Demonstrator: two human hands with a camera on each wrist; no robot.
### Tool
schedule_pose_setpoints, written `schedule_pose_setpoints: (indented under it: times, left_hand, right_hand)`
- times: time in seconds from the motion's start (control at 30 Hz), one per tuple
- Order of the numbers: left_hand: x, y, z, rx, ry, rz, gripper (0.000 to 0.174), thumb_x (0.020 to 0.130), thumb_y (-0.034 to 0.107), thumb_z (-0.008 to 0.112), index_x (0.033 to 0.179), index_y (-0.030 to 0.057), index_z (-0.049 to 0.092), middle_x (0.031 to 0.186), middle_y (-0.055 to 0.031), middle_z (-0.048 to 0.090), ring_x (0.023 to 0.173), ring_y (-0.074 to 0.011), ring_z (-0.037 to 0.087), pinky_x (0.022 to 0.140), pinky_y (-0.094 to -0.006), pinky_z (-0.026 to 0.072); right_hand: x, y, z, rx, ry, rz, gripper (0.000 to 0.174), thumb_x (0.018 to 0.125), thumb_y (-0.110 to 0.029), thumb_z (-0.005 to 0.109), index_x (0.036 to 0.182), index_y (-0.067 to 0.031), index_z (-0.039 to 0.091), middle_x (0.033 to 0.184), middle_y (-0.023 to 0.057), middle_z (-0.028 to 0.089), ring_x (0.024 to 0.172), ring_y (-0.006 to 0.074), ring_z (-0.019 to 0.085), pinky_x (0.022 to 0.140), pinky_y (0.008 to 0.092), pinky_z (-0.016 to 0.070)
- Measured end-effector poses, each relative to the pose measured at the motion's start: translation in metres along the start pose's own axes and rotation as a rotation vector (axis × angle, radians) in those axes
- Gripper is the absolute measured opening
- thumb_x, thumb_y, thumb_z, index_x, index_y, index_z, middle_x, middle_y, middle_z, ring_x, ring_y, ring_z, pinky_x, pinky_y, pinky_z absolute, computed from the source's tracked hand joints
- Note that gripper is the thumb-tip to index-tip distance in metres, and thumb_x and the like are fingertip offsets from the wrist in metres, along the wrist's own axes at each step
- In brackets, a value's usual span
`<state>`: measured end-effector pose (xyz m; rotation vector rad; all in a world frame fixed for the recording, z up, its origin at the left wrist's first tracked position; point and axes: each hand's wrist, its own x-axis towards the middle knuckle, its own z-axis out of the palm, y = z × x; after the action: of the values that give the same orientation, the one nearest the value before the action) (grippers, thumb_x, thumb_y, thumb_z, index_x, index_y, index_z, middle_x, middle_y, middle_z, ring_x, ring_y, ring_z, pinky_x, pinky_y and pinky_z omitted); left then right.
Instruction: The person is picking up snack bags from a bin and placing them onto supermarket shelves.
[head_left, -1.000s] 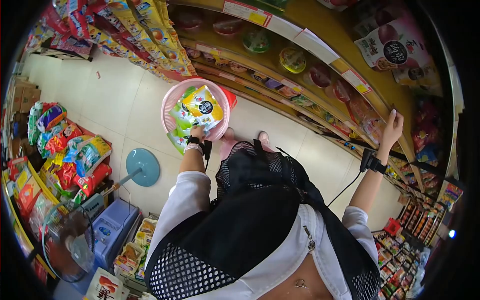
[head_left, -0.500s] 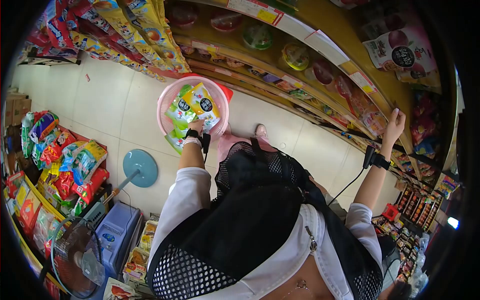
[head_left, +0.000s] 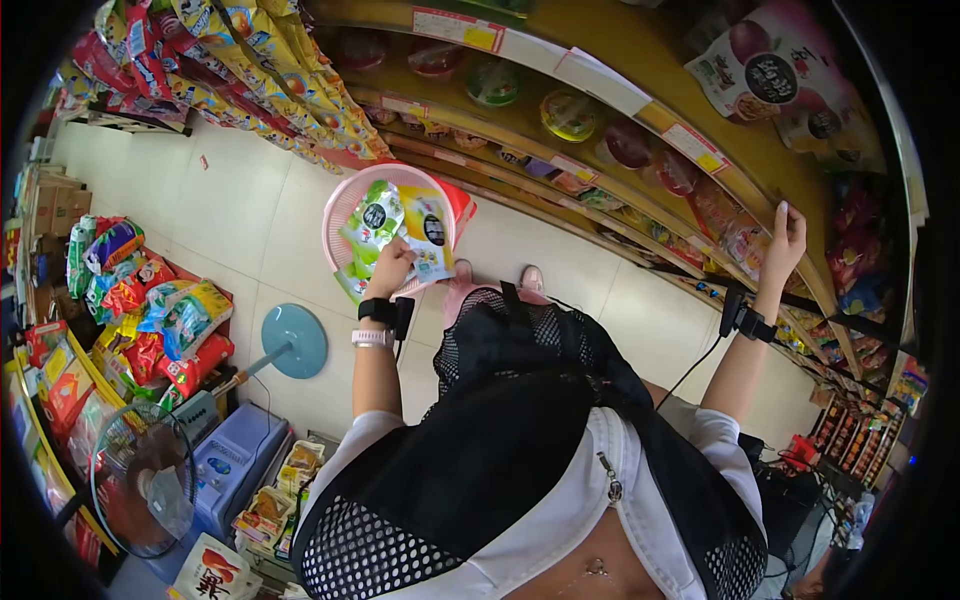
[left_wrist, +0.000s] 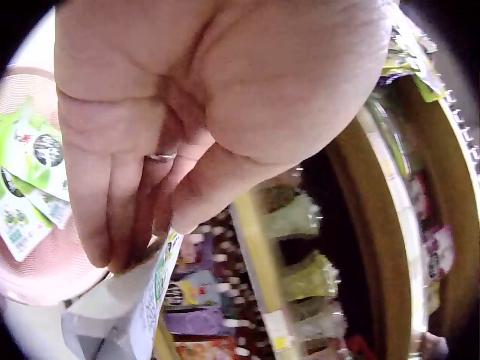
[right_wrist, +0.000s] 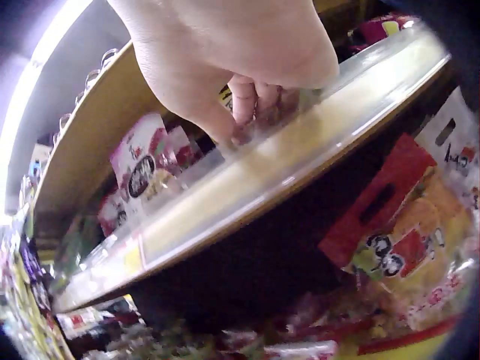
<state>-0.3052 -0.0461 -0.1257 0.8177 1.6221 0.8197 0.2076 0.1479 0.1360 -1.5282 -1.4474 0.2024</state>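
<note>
Shelf (head_left: 808, 185): big brownish one, right hand's side
Basket (head_left: 337, 215): pink, round, green packets (left_wrist: 46, 150) in it
Held packet (left_wrist: 146, 307): right at the left grip's fingertips, beside the basket
Left grip (head_left: 390, 268): clamped on that one's edge
Right grip (head_left: 786, 248): curled onto the shelf edge
</note>
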Motion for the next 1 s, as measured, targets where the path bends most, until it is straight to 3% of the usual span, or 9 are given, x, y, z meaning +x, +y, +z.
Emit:
schedule_pose_setpoints:
  times: [0.1,0.2,0.3,0.33,0.4,0.47,0.6,0.8,1.0]
  left_hand:
    - [-0.038,0.069,0.023,0.007,-0.093,0.222,0.007,0.079,0.003,0.053,0.078,0.0033,0.046,0.069,0.0009,0.049,0.061,-0.0067,0.045,0.054,-0.0191,0.0371]
    - [-0.073,0.141,0.047,-0.050,-0.216,0.293,0.010,0.082,0.006,0.053,0.078,0.0041,0.045,0.060,0.0009,0.047,0.054,-0.0058,0.045,0.047,-0.0211,0.0355]
    - [-0.094,0.201,0.073,-0.104,-0.348,0.328,0.010,0.085,0.009,0.052,0.079,0.0056,0.044,0.058,0.0030,0.045,0.052,-0.0039,0.042,0.045,-0.0191,0.0327]
    - [-0.099,0.219,0.083,-0.147,-0.389,0.296,0.010,0.084,0.006,0.055,0.081,0.0045,0.045,0.074,0.0036,0.050,0.071,-0.0013,0.047,0.061,-0.0170,0.0395]
    - [-0.100,0.252,0.110,-0.134,-0.474,0.442,0.009,0.085,0.004,0.053,0.081,0.0042,0.045,0.078,0.0032,0.050,0.076,-0.0014,0.048,0.066,-0.0175,0.0408]
    - [-0.096,0.278,0.138,-0.124,-0.590,0.555,0.009,0.085,0.005,0.053,0.083,0.0036,0.044,0.082,0.0021,0.051,0.080,-0.0025,0.048,0.070,-0.0188,0.0408]
    - [-0.091,0.328,0.191,-0.101,-0.689,0.693,0.011,0.085,0.007,0.054,0.081,0.0035,0.044,0.078,0.0024,0.048,0.073,-0.0027,0.044,0.065,-0.0186,0.0387]
    - [-0.041,0.398,0.281,0.028,-0.285,1.079,0.015,0.083,0.012,0.055,0.077,0.0001,0.046,0.062,-0.0013,0.046,0.056,-0.0079,0.042,0.051,-0.0247,0.0368]
    - [0.016,0.405,0.331,0.098,0.112,1.217,0.018,0.076,0.011,0.059,0.078,-0.0056,0.055,0.061,-0.0147,0.054,0.054,-0.0209,0.051,0.054,-0.0306,0.0411]
  right_hand:
    - [-0.005,-0.014,-0.004,0.265,-0.002,0.009,0.013,0.081,-0.008,0.061,0.090,0.0007,0.057,0.096,0.0064,0.057,0.087,0.0118,0.052,0.081,0.0242,0.0397]
    - [-0.028,-0.047,-0.001,0.291,-0.074,-0.192,0.016,0.080,-0.002,0.059,0.096,-0.0002,0.056,0.099,0.0083,0.058,0.089,0.0129,0.054,0.081,0.0240,0.0414]
    - [-0.052,-0.063,-0.002,0.377,-0.471,-0.012,0.030,0.078,-0.007,0.061,0.106,-0.0007,0.053,0.089,0.0052,0.057,0.081,0.0107,0.055,0.072,0.0232,0.0449]
    - [-0.055,-0.063,-0.005,0.416,-0.676,0.057,0.035,0.077,-0.010,0.063,0.110,-0.0013,0.052,0.084,0.0035,0.056,0.076,0.0096,0.055,0.067,0.0222,0.0454]
    - [-0.066,-0.058,-0.004,0.547,-0.986,0.134,0.041,0.078,-0.015,0.063,0.114,-0.0023,0.049,0.074,-0.0008,0.053,0.067,0.0058,0.051,0.059,0.0195,0.0424]
    - [-0.076,-0.051,-0.008,0.565,-1.072,0.289,0.035,0.079,-0.019,0.063,0.108,-0.0025,0.053,0.066,-0.0032,0.051,0.058,0.0030,0.047,0.051,0.0173,0.0382]
    - [-0.053,-0.044,-0.033,0.477,-0.808,0.320,0.023,0.081,-0.022,0.063,0.090,-0.0018,0.059,0.062,-0.0031,0.054,0.050,0.0006,0.043,0.043,0.0163,0.0342]
    - [0.018,-0.021,-0.065,0.397,-0.298,0.087,0.017,0.083,-0.020,0.059,0.084,-0.0022,0.060,0.062,-0.0017,0.055,0.047,0.0018,0.041,0.042,0.0174,0.0323]
    - [0.058,0.017,-0.033,0.385,-0.141,0.085,0.019,0.084,-0.019,0.057,0.086,0.0004,0.059,0.065,0.0041,0.059,0.052,0.0062,0.052,0.045,0.0198,0.0380]
